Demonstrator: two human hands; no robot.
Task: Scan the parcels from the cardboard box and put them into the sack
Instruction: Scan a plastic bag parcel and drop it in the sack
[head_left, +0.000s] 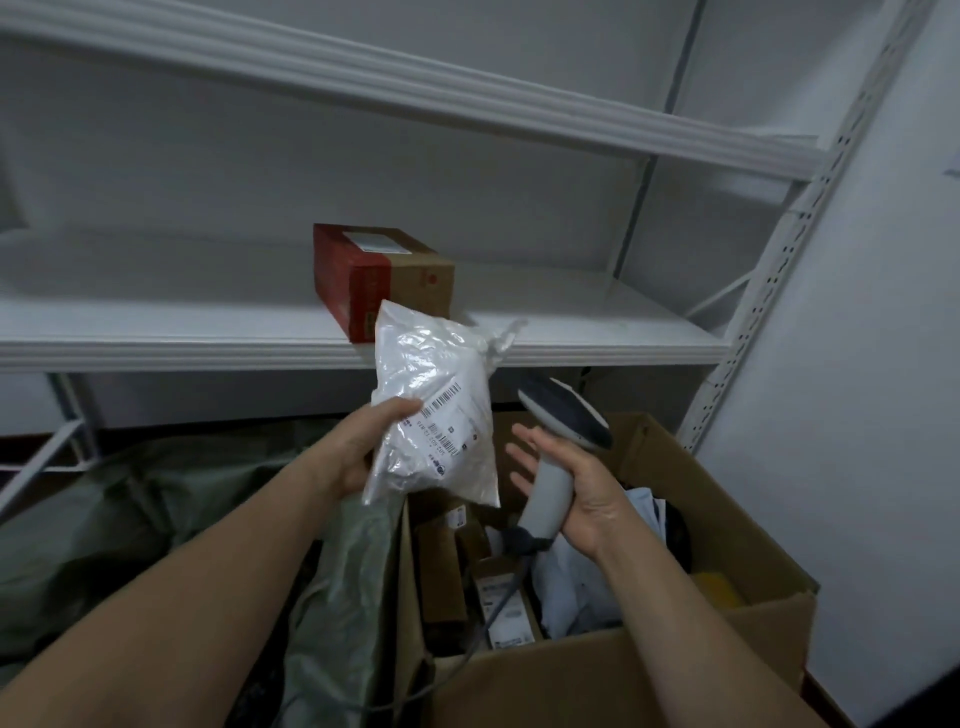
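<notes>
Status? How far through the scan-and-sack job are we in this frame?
Done: unclear, the green sack's contents are not visible. In hand: left hand holds a white bagged parcel, barcode label showing, next to the scanner in the right hand; not sacked yet. Left: several more parcels lie in the cardboard box.

white parcel (434, 410), olive sack (208, 519), brown cardboard box (649, 670).

The white plastic parcel (436, 410) w/ barcode label is held tilted above the left edge of the open cardboard box (623, 675), the grey scanner (553, 478) above its middle, more parcels (441, 571) lie inside it, and the green sack (156, 519) is slumped just left of the box.
</notes>
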